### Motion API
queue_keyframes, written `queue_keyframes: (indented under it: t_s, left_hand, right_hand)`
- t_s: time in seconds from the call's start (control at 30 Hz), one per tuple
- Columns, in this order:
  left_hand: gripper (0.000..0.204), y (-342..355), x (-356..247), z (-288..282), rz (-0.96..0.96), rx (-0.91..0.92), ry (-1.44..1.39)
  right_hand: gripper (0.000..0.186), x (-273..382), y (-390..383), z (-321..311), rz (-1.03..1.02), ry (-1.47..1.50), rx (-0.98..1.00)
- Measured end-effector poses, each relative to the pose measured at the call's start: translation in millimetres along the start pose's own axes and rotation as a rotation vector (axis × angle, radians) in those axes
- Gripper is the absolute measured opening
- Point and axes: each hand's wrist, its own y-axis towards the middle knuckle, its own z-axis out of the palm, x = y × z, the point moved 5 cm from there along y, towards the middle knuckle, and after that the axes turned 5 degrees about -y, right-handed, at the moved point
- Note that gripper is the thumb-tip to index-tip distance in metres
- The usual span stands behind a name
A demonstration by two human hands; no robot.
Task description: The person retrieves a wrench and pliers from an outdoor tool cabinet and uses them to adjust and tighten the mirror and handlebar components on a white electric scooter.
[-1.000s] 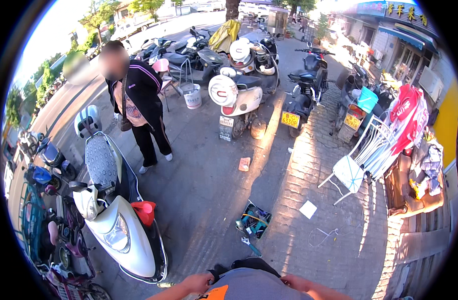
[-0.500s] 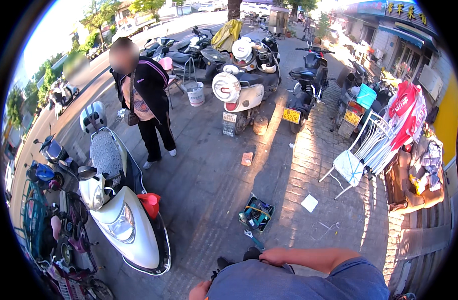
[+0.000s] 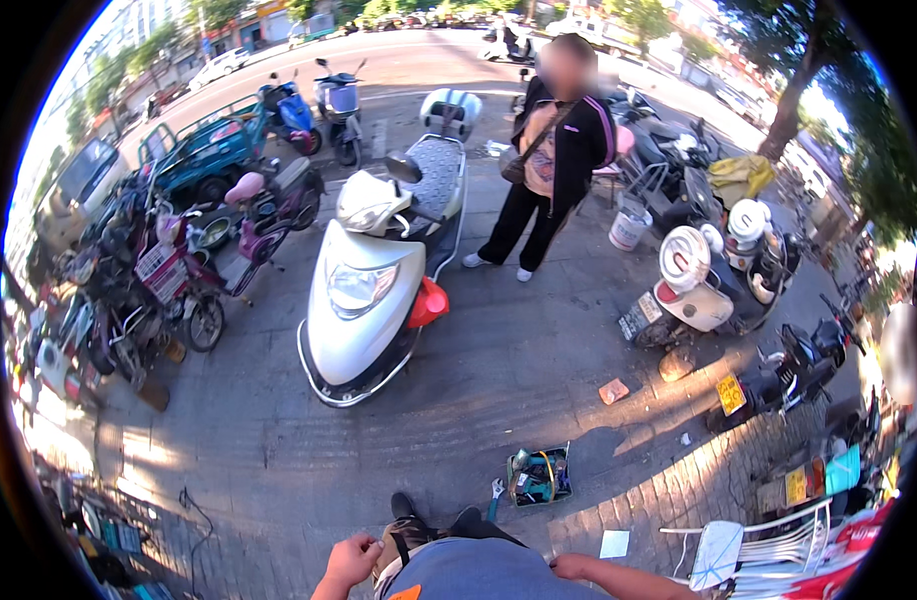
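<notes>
My left hand is beside my left thigh with its fingers curled in; no object shows in it. At my right hip, my right hand rests against the hem of my blue shirt, its fingertips hidden. Past my shoes stands an open toolbox with mixed tools in it, and an adjustable wrench lies on the paving beside it. Neither hand touches them. Ahead, a white scooter with a patterned seat is parked facing me, a red funnel-like thing at its side.
A person in a dark jacket stands behind the scooter. Parked bikes crowd the left; more scooters stand at right. A brick, a white sheet and a white chair are on the right.
My view has swung left, so the scooter and the person now sit nearer the middle. My left hand shows more fully, out beside my thigh; my right hand remains by my hip.
</notes>
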Motion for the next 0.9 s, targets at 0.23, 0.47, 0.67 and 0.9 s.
queue_keyframes:
  t_s: [0.23, 0.47, 0.67, 0.9]
  left_hand:
    - [0.044, -66, 255, 124, -0.443, -0.146, -0.081]
    - [0.053, -198, 318, 202, -0.586, -0.014, -0.243]
    - [0.055, -356, 378, 264, -0.738, -0.249, -0.568]
    - [0.057, -501, 450, 415, -1.090, -0.383, -0.732]
  right_hand:
    - [0.055, 111, -16, -128, 0.074, 0.065, -0.437]
    - [0.052, 201, 16, -64, -0.180, -0.212, -0.275]
    - [0.047, 297, 39, 11, -0.300, -0.548, -0.020]
    - [0.031, 457, 6, 15, -0.199, -0.228, 0.525]
